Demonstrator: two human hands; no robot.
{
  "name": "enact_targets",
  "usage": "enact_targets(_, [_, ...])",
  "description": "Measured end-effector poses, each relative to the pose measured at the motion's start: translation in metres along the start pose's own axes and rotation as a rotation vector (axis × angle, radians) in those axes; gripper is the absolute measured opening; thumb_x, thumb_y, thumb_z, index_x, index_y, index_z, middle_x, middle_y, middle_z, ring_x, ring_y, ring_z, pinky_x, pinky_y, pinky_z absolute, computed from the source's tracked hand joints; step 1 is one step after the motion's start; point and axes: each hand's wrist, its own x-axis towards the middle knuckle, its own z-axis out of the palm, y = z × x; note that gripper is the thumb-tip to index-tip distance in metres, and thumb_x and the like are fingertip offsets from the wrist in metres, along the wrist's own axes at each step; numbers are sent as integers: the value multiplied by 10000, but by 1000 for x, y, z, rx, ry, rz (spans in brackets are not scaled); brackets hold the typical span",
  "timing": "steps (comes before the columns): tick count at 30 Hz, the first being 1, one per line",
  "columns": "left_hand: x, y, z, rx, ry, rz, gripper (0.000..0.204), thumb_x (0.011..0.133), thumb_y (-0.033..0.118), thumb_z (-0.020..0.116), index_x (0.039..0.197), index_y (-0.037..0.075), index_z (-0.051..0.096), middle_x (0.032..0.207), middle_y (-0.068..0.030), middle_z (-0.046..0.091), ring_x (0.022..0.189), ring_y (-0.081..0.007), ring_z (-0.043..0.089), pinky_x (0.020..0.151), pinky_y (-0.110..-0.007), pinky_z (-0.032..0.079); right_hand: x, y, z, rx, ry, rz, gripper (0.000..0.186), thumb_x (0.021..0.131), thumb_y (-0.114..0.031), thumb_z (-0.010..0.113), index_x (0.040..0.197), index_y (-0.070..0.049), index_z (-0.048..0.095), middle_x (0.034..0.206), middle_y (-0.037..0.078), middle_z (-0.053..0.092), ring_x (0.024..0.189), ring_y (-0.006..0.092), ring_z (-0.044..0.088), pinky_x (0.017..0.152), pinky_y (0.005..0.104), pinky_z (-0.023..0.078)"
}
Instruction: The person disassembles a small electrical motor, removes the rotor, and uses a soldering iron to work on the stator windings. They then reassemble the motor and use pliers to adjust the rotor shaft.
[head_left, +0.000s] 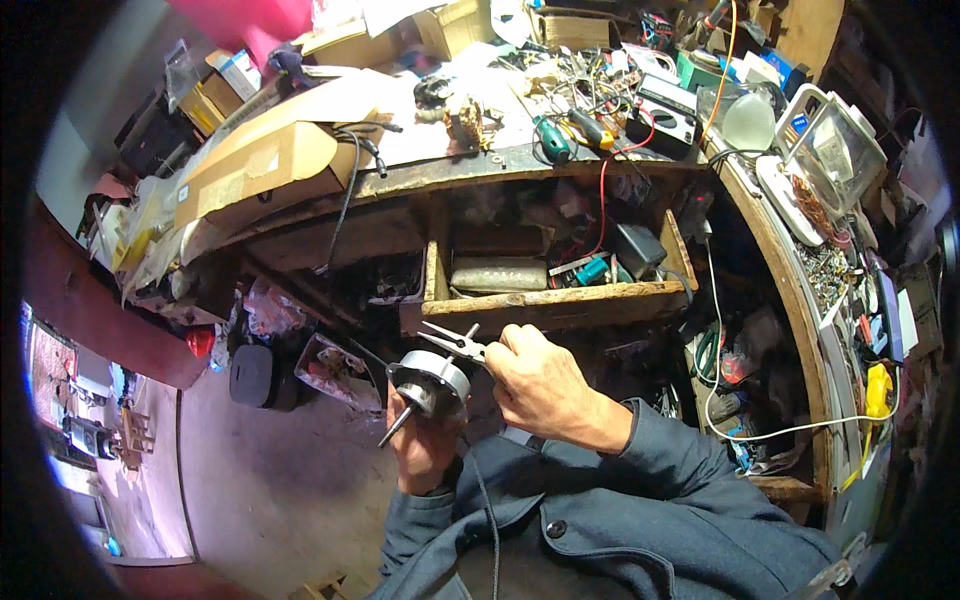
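Observation:
My left hand [425, 452] is closed around a small round electric motor [432, 380] with a silver metal casing, holding it up in front of my chest. A shaft [398, 425] sticks out of the motor toward the lower left, and a thin post rises at its top. In my right hand [542, 388] is a pair of long-nose pliers [460, 345], gripped by the handles. The pliers' jaws are spread beside that post; whether they touch it I cannot tell. A dark cord [490, 515] hangs down over my jacket, its upper end hidden behind my hands.
Beyond my hands a wooden drawer [560, 299] stands pulled out, with a black adapter [640, 248] inside. On the workbench lie a cardboard box [262, 160], a green-handled screwdriver [551, 140] and tangled wires. A white cable [765, 435] loops across at right.

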Motion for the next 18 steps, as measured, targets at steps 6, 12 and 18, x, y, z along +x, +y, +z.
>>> enact_targets(6, [3,1,6,14,-80,17,536,1039,494,555,1416,118,486,1193,-139,659,950,-295,711,669,-395,637,1,11,6,338,-13,57,190,742,-27,645,874,-1,511,810,121,473,748,279,532,652,402,428])
enact_targets(12, [5,-8,12,-45,89,-54,526,1045,492,546,1413,120,489,1132,-115,673,884,-256,710,627,-361,626,13,24,-26,781,-36,228,105,765,-14,578,853,-7,520,768,13,423,750,112,433,651,307,383])
enact_targets(18, [2,-2,1,-111,9,-57,534,1021,561,543,1324,127,616,1172,-109,713,954,-290,722,767,-430,629,107,104,-78,-171,248,75,210,757,-165,609,878,0,562,866,233,584,866,448,581,766,516,485])
